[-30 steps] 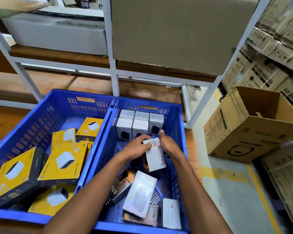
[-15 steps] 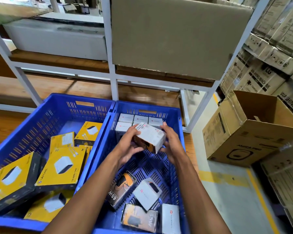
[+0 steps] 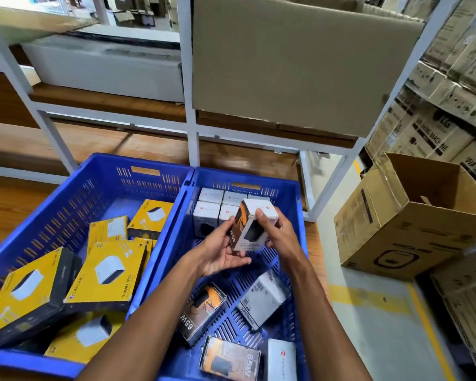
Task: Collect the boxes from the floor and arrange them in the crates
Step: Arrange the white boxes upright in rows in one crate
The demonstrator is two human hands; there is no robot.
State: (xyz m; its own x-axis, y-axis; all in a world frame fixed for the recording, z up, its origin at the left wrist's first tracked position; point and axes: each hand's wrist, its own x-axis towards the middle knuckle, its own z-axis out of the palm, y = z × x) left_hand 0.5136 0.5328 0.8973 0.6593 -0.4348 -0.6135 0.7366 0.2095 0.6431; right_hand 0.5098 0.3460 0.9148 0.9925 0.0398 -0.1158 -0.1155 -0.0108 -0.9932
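since half a second ago the held box [image 3: 252, 225] has turned in the hands – its white top now faces up and away, its orange-and-black side faces left, and a window face with a dark item shows toward the camera. it hangs above the middle of the right crate [image 3: 291, 215], just in front of the packed row of white boxes [image 3: 213, 209] standing upright against the far wall.

right hand [image 3: 276, 235] grips the box from the right – thumb curled over the near face, fingers wrapped behind, out of sight. left hand [image 3: 221, 248] sits palm up under and beside the box's left edge, fingers half curled, their tips touching the orange side; it cups rather than clamps.

loose boxes lie flat on the right crate's slotted floor nearer the camera: an orange one marked 65w [image 3: 204, 312], a grey-white one [image 3: 263, 298] tilted beside it, another 65w box [image 3: 230, 358] at the near wall, and a white one [image 3: 282, 360] to its right.

left crate [image 3: 74, 204] touches the right crate along their shared wall – it holds yellow boxes [image 3: 109, 273] lying at mixed angles, some overlapping.

both crates sit on a wooden shelf [image 3: 149, 145] of a white metal rack [image 3: 188, 119]. an open carton [image 3: 412, 215] stands on the floor to the right.
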